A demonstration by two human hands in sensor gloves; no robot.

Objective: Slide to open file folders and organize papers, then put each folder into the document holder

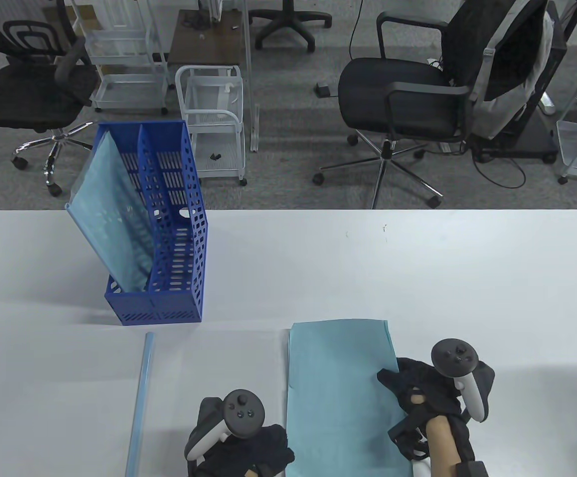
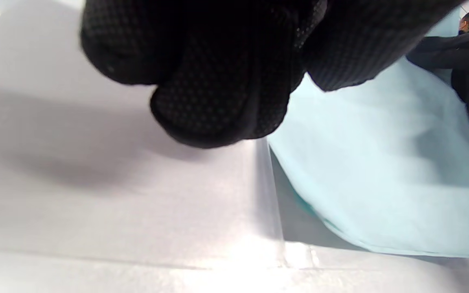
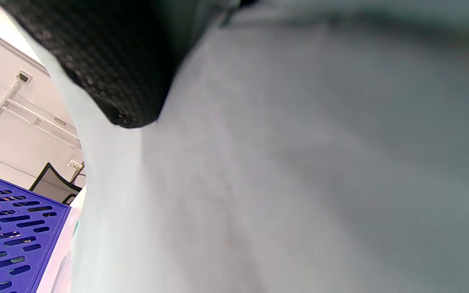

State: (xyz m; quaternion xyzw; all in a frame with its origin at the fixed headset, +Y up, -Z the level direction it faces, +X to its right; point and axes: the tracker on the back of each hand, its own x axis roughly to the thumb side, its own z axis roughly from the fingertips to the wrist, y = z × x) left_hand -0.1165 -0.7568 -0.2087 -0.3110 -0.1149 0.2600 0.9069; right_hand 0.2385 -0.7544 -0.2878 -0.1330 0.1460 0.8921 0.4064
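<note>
- Table view shows the left hand (image 1: 241,442) at the near edge of the table (image 1: 417,268), on a clear folder cover (image 1: 208,377) that lies flat and open. The left wrist view shows its fingers (image 2: 218,101) bunched together with the tips down on that cover; whether they pinch its edge or only press it, I cannot tell.
- The right hand (image 1: 425,397) rests on the right edge of the light teal papers (image 1: 340,392), just right of the clear cover. The right wrist view suggests the sheet bends up against one finger (image 3: 108,81), so I judge a light hold on the paper edge, but the frames do not show the closing of the fingers clearly.
- The slide bar (image 1: 141,397), a thin blue strip, lies apart on the left of the cover, so this folder seems already opened.
- The blue document holder (image 1: 169,268) stands far left on the table, with one filled folder (image 1: 112,218) leaning in its left compartment.
- For the step in hand, I think the papers should be squared first: keep the left hand as an anchor on the cover, and let the right hand bring the stack so its edges meet the spine side.
- Move the stack low and flat; lifted by one edge it can fan out or slip.
- Keep the slide bar within reach, because it is needed to close the spine before the folder goes into a free compartment.
</note>
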